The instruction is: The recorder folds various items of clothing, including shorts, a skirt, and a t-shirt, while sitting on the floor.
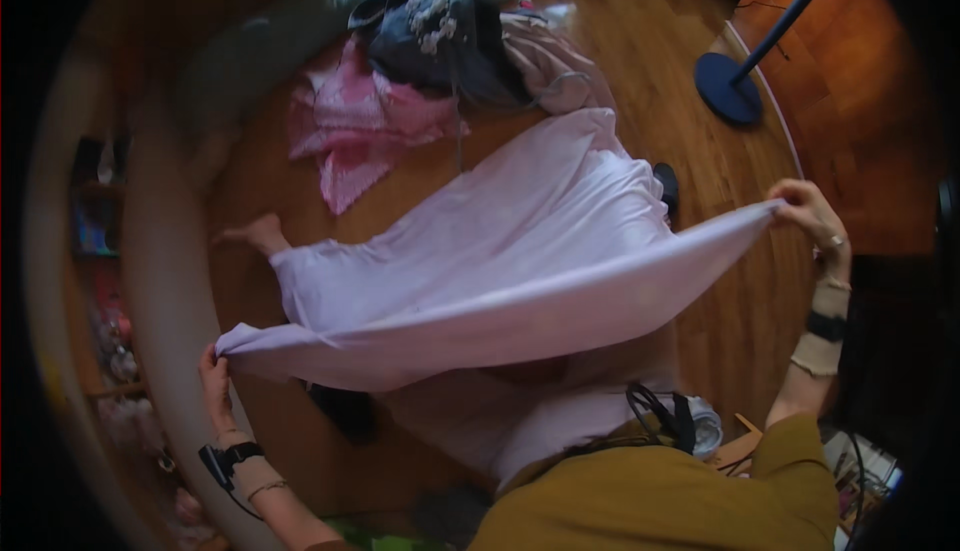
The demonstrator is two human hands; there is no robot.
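Observation:
A large pale lavender cloth [520, 301] is stretched out in front of me, its near edge pulled up in a long sagging band. My left hand [214, 386] pinches one corner at the lower left. At the right, my right hand [812, 215] grips the opposite corner, held higher. The far part of the cloth spreads in soft folds over the wooden surface; whether it is a sheet or a garment I cannot tell. Bare skin [262, 234], a foot or a hand, shows beside its left edge. Both my wrists wear bands with black devices.
Beyond the cloth lie a pink textured garment [365, 126] and a heap with a dark grey-blue garment [440, 36]. A dark blue round stand base [728, 89] is at the far right, near orange-brown cabinets [850, 81]. Shelves with small items [105, 221] line the left.

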